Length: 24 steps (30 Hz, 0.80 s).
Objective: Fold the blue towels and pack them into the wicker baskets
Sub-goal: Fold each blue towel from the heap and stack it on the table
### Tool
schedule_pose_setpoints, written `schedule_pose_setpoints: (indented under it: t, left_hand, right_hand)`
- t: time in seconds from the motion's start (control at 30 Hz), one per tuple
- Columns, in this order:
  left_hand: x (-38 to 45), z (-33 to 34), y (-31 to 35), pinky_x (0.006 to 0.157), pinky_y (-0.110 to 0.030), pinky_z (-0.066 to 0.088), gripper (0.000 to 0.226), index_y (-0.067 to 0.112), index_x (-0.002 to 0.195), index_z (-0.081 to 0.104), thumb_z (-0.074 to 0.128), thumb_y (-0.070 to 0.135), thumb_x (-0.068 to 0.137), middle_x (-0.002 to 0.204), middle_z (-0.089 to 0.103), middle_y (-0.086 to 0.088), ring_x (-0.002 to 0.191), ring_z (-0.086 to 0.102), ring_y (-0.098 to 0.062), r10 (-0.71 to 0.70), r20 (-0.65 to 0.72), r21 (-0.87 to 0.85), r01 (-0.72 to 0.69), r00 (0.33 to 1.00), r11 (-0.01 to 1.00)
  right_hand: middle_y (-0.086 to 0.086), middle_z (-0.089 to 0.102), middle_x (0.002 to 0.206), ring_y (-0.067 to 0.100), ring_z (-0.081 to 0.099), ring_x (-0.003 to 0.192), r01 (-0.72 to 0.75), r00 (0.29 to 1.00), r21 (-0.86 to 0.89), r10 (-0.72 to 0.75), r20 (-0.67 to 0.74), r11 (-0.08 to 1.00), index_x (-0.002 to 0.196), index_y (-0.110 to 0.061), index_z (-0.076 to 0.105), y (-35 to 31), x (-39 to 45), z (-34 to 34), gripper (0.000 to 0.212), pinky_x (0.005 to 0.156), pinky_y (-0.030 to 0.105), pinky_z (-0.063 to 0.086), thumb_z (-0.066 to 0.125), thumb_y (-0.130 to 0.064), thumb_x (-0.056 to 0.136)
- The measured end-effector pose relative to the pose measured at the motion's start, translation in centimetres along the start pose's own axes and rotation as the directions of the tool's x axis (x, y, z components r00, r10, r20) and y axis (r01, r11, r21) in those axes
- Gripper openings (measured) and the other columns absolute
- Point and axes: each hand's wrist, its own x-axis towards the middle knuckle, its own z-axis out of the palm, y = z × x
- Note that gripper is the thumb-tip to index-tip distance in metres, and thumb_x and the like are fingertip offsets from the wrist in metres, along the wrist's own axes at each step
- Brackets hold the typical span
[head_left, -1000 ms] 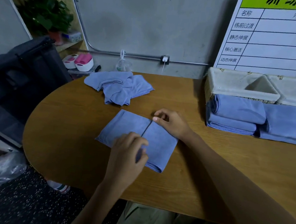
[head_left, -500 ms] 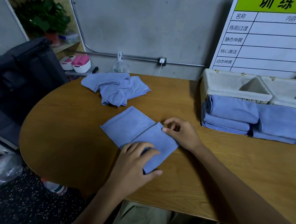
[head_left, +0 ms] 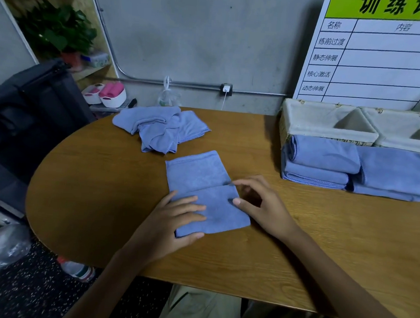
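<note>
A half-folded blue towel (head_left: 198, 173) lies on the wooden table (head_left: 90, 187) in front of me, its folded flap nearest me. My left hand (head_left: 172, 220) lies on the flap's left part with straight fingers, thumb at the near edge. My right hand (head_left: 262, 207) arches at the towel's right edge, thumb and forefinger tips touching it. A loose heap of blue towels (head_left: 156, 127) sits further back. Two stacks of folded towels (head_left: 323, 154) (head_left: 397, 172) rest at the right, in front of two lined wicker baskets (head_left: 306, 121) (head_left: 403, 145).
A white chart board (head_left: 375, 58) leans on the wall behind the baskets. A tied plastic bag (head_left: 167, 96) and a charger cable (head_left: 224, 97) are at the table's back edge. Dark luggage (head_left: 33, 111) stands to the left, a bottle (head_left: 79, 270) on the floor.
The towel has been turned on the table, so its fold line now runs crosswise. My left hand went from pinching at the seam to lying flat on the flap; my right followed the edge.
</note>
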Motion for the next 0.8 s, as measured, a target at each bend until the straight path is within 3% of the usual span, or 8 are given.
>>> schedule_pose_setpoints:
  t: [0.13, 0.27, 0.43, 0.53, 0.6, 0.67, 0.73, 0.8]
  left_hand:
    - [0.4, -0.3, 0.0, 0.115, -0.043, 0.033, 0.031, 0.026, 0.111, 0.073, 0.065, 0.048, 0.091, 0.126, 0.067, 0.016, 0.132, 0.052, -0.002, -0.017, -0.059, -0.088, 0.012, 0.998, 0.996]
    - [0.5, -0.9, -0.2, 0.113, -0.04, 0.039, 0.029, 0.024, 0.113, 0.074, 0.071, 0.037, 0.088, 0.121, 0.069, 0.02, 0.124, 0.058, -0.002, -0.092, -0.096, -0.223, 0.068, 0.991, 0.972]
    - [1.1, -1.9, -0.1, 0.103, -0.04, 0.05, 0.025, 0.025, 0.11, 0.076, 0.071, 0.03, 0.085, 0.111, 0.074, 0.017, 0.111, 0.068, -0.006, -0.219, -0.115, -0.427, 0.151, 0.969, 0.892]
    - [1.5, -2.6, 0.1, 0.09, -0.038, 0.057, 0.025, 0.025, 0.108, 0.075, 0.069, 0.032, 0.084, 0.107, 0.075, 0.014, 0.102, 0.071, -0.009, -0.309, -0.102, -0.537, 0.209, 0.946, 0.817]
    - [1.4, -2.8, 0.1, 0.096, -0.038, 0.054, 0.035, 0.027, 0.114, 0.07, 0.073, 0.037, 0.08, 0.11, 0.075, 0.012, 0.108, 0.069, -0.011, -0.345, -0.102, -0.576, 0.228, 0.933, 0.785]
    - [1.0, -2.9, -0.1, 0.102, -0.029, 0.048, 0.063, 0.044, 0.128, 0.055, 0.08, 0.045, 0.07, 0.118, 0.07, 0.021, 0.117, 0.063, -0.004, -0.365, -0.048, -0.562, 0.277, 0.93, 0.779]
    - [0.9, -3.0, -0.4, 0.098, -0.023, 0.044, 0.086, 0.061, 0.131, 0.042, 0.084, 0.051, 0.056, 0.129, 0.055, 0.037, 0.122, 0.053, 0.007, -0.433, 0.014, -0.529, 0.375, 0.901, 0.762]
    - [1.0, -3.0, -0.6, 0.099, -0.023, 0.042, 0.096, 0.066, 0.133, 0.037, 0.085, 0.053, 0.051, 0.136, 0.042, 0.042, 0.129, 0.043, 0.011, -0.493, 0.004, -0.523, 0.422, 0.87, 0.74]
  right_hand:
    - [-0.014, 0.047, 0.146, 0.01, 0.041, 0.14, 0.108, 0.98, -0.027, -0.102, 0.168, 0.994, 0.132, -0.03, 0.062, -0.2, -0.3, -0.3, 0.051, 0.116, 0.038, 0.033, 0.063, -0.057, 0.089]
    - [-0.019, 0.035, 0.157, 0.007, 0.018, 0.151, 0.205, 0.939, -0.165, -0.146, 0.312, 0.965, 0.143, -0.039, 0.049, 0.3, -0.5, -0.2, 0.073, 0.122, 0.046, 0.02, 0.067, -0.069, 0.079]
    - [-0.022, 0.04, 0.153, 0.004, 0.019, 0.15, 0.283, 0.933, -0.239, -0.209, 0.292, 0.929, 0.142, -0.039, 0.051, 0.3, 0.3, 0.6, 0.077, 0.123, 0.043, 0.012, 0.072, -0.066, 0.074]
    - [-0.02, 0.059, 0.137, 0.002, 0.037, 0.142, 0.289, 0.948, -0.175, -0.255, 0.193, 0.941, 0.127, -0.031, 0.065, 0.3, 1.3, 1.0, 0.055, 0.122, 0.046, 0.019, 0.077, -0.052, 0.078]
    - [-0.019, 0.068, 0.123, 0.0, 0.052, 0.129, 0.26, 0.961, -0.104, -0.246, 0.125, 0.96, 0.114, -0.026, 0.071, 0.2, 2.0, 1.3, 0.041, 0.12, 0.044, 0.023, 0.078, -0.045, 0.079]
    - [-0.019, 0.072, 0.11, -0.002, 0.063, 0.112, 0.208, 0.975, -0.043, -0.204, 0.082, 0.977, 0.104, -0.027, 0.073, -0.2, 2.6, 1.6, 0.027, 0.117, 0.038, 0.028, 0.08, -0.038, 0.08]
    - [-0.022, 0.072, 0.096, -0.004, 0.065, 0.096, 0.118, 0.991, 0.048, -0.12, 0.064, 0.992, 0.093, -0.039, 0.071, -0.9, 3.2, 1.5, 0.019, 0.102, 0.028, 0.039, 0.081, -0.027, 0.082]
    - [-0.022, 0.07, 0.084, -0.006, 0.061, 0.083, 0.033, 0.998, 0.182, -0.042, 0.042, 0.983, 0.084, -0.041, 0.069, -1.3, 3.6, 1.4, 0.025, 0.08, 0.018, 0.044, 0.079, -0.018, 0.084]
